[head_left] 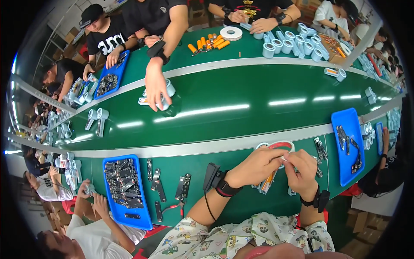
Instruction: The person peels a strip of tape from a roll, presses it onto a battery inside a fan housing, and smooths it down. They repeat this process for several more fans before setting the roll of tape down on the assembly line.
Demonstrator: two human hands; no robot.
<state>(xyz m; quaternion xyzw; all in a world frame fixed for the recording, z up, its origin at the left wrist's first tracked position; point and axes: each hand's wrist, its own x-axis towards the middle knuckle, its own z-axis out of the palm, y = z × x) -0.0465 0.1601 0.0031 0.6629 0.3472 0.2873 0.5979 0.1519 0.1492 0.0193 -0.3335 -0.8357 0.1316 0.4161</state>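
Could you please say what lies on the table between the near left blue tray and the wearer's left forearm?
In the head view, loose black circuit boards and a red-handled tool lie between the tray and the forearm.

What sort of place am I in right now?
Probably a factory assembly line for small electronics: a long green conveyor-like surface runs between workbenches, a blue tray holds a heap of dark strip-shaped parts, and orange cylinders lie on the far bench.
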